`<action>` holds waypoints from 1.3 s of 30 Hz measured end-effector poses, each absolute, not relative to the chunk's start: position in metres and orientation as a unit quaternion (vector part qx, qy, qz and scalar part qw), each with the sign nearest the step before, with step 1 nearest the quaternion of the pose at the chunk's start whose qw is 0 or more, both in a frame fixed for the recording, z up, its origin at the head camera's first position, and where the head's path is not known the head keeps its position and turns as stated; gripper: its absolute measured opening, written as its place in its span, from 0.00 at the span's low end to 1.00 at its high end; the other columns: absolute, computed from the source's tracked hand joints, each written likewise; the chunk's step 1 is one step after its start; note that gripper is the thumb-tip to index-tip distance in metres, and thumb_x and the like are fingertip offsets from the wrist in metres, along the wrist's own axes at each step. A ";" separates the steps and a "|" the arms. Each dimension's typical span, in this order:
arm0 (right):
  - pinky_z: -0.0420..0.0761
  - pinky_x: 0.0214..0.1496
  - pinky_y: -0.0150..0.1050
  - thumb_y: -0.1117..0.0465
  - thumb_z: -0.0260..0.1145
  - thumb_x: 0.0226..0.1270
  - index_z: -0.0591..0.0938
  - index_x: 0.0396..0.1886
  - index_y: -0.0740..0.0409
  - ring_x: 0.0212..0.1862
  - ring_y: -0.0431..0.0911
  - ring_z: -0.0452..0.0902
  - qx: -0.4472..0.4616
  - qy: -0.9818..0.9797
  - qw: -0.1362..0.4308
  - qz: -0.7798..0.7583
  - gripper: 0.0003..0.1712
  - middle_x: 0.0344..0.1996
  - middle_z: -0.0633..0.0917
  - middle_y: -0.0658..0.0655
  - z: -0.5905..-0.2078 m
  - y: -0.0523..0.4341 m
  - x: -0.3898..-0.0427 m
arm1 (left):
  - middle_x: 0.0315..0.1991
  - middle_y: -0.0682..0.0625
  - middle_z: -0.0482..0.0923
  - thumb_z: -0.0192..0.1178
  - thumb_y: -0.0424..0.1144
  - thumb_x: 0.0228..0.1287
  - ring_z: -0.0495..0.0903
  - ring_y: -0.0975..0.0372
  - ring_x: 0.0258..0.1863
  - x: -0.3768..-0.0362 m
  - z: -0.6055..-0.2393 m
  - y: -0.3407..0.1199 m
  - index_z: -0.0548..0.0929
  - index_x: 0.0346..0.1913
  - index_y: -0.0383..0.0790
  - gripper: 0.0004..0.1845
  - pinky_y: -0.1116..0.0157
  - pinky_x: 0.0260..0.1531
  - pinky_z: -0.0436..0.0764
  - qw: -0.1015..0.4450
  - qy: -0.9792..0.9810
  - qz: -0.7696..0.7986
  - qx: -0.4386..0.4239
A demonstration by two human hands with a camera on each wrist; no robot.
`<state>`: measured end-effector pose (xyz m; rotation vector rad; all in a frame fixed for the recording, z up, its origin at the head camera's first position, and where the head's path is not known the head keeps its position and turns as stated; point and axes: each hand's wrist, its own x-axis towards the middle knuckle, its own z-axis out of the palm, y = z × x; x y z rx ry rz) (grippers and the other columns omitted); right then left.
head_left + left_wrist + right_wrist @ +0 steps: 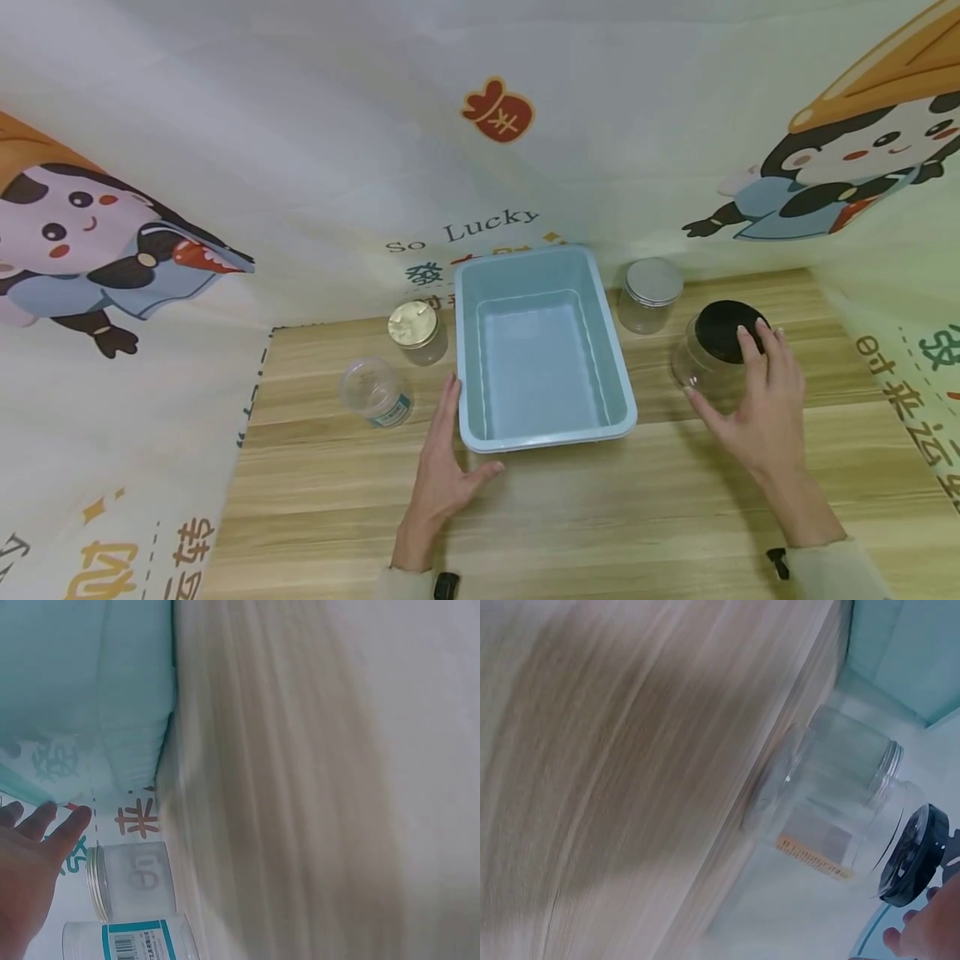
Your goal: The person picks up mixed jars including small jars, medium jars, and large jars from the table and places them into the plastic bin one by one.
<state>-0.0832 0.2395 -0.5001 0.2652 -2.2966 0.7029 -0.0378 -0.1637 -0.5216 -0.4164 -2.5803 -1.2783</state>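
My left hand [442, 475] is at the near left corner of the light blue plastic basin [540, 442], fingers straight along its left side and thumb spread out below the front rim. To the right stands a clear jar [686, 367] with a black lid [729, 329] and an orange label strip [810, 856]. Over that jar reaches my right hand [768, 408], fingers spread at the lid and thumb out by the jar's left side. In the right wrist view its fingertips [900, 941] show beside the lid [915, 855].
Left of the basin stand a gold-lidded jar [414, 325] and a clear tub [371, 390] with a teal-edged label. A silver-lidded jar [652, 285] stands near the basin's right side. Printed cloth [360, 125] hangs around the wooden table [330, 500].
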 end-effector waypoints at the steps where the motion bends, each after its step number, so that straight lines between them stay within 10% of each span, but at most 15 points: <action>1: 0.56 0.64 0.73 0.26 0.57 0.59 0.68 0.69 0.66 0.69 0.73 0.58 0.100 -0.888 0.356 0.273 0.55 0.68 0.67 0.72 -0.501 0.240 -0.084 | 0.80 0.50 0.43 0.54 0.81 0.49 0.50 0.51 0.77 -0.038 -0.521 -0.163 0.47 0.80 0.50 0.62 0.39 0.67 0.57 0.114 -0.879 -0.441 -0.141; 26: 0.57 0.63 0.74 0.25 0.62 0.55 0.64 0.73 0.65 0.66 0.74 0.61 0.048 -0.877 0.322 0.354 0.60 0.70 0.64 0.73 -0.506 0.252 -0.100 | 0.80 0.51 0.44 0.42 0.83 0.54 0.50 0.50 0.77 -0.048 -0.511 -0.159 0.48 0.80 0.49 0.58 0.40 0.68 0.57 0.119 -0.882 -0.433 -0.140; 39: 0.55 0.71 0.64 0.60 0.78 0.49 0.60 0.76 0.61 0.71 0.67 0.57 0.011 -0.866 0.253 0.431 0.56 0.70 0.63 0.73 -0.509 0.253 -0.102 | 0.80 0.53 0.43 0.37 0.82 0.57 0.48 0.52 0.77 -0.049 -0.513 -0.155 0.45 0.81 0.52 0.55 0.42 0.70 0.54 0.106 -0.875 -0.454 -0.128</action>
